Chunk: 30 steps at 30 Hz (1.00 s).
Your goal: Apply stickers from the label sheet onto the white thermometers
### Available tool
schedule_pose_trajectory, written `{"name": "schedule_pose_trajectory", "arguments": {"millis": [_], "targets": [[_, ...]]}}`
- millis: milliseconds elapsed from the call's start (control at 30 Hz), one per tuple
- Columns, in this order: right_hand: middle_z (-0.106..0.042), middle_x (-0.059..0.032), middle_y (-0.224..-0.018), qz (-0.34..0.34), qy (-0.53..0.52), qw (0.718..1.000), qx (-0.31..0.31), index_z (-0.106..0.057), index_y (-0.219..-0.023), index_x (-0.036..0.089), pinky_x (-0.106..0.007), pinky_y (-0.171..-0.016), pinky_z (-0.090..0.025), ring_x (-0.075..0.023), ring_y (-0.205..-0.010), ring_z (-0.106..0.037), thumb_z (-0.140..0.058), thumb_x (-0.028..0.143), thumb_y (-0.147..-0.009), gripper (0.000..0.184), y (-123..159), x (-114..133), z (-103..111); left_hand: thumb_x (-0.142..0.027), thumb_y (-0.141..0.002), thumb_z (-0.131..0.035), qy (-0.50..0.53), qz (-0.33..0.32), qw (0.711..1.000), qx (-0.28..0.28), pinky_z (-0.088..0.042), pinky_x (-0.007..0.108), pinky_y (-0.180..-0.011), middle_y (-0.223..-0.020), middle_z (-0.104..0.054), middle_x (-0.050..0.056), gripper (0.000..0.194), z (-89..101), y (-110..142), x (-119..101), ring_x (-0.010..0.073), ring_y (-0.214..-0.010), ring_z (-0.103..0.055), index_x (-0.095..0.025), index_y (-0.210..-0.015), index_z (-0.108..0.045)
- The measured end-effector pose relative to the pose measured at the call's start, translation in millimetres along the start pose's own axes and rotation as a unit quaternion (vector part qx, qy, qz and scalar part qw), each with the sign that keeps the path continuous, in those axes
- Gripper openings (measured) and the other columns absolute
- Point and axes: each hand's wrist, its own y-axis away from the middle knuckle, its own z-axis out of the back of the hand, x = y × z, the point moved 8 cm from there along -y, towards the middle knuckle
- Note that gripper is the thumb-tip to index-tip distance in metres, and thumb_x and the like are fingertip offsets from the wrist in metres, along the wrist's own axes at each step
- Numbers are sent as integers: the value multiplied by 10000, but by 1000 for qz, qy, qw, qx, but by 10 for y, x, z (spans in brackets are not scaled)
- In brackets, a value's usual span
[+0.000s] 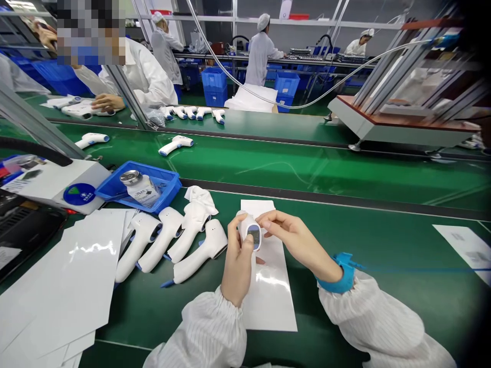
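Note:
My left hand [240,260] is wrapped around a white infrared thermometer [243,225], with the thumb by its small grey display [253,236]. The display end faces me. At the thermometer's right side is my right hand [286,232], its thumb and fingertips drawn close together; whether something small is between them cannot be made out. A blue strap [339,276] circles the right wrist. Beneath both hands lies a glossy white sheet [270,301]. Several more white thermometers [203,250] rest in a row to the left, one partly under a crumpled white cloth [201,199].
A blue tray [169,191] with a metal-topped bottle [141,188] stands beyond the row. White sheets [80,271] are stacked at left. Past the table edge, a green conveyor [245,163] carries thermometers [176,145]. Across it sits a co-worker [143,76]; a metal-framed rack [406,117] stands at right.

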Motion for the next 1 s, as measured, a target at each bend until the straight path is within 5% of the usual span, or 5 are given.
{"name": "schedule_pose_trajectory", "arguments": {"millis": [167, 333, 533, 733, 1000], "targets": [[-623, -55, -1060, 115, 60, 990, -52, -643, -920, 229, -318, -824, -517, -188, -1015, -601, -595, 288, -885, 84, 138, 214, 14, -330, -946, -422, -30, -43, 999, -11, -571, 260, -635, -1298, -443, 81, 375, 2, 41, -105, 235, -1071, -548, -325, -1319, -381], [-577, -51, -1112, 179, 175, 967, -56, -650, -881, 256, -354, -888, -495, -207, -1075, -571, -648, 209, -845, 59, 230, 366, -66, -285, -946, -423, -48, -55, 997, -23, -554, 273, -663, -1223, -489, 62, 379, 22, 32, -114, 174, -913, -577, -330, -1321, -383], [-604, -41, -1029, 185, 245, 951, -45, -611, -800, 241, -380, -905, -454, -218, -1033, -565, -666, 207, -829, 70, 228, 422, -108, -299, -946, -429, -54, -68, 996, -30, -531, 271, -676, -1226, -482, 65, 386, 53, 38, -123, 159, -874, -571, -315, -1329, -383], [-597, -9, -836, 122, 203, 968, -79, -562, -719, 220, -292, -678, -444, -160, -788, -564, -612, 178, -848, 145, 170, 362, -80, -339, -940, -452, -65, -67, 995, -30, -516, 291, -677, -1193, -510, 62, 385, 36, 66, -121, 143, -766, -569, -312, -1320, -398], [-623, -12, -833, 137, 167, 970, -107, -597, -711, 222, -298, -689, -457, -168, -801, -584, -659, 197, -810, 120, 156, 403, -118, -366, -926, -456, -10, -44, 998, -43, -532, 300, -716, -1165, -538, 67, 377, 84, 100, -183, 186, -876, -615, -304, -1297, -440]]}}
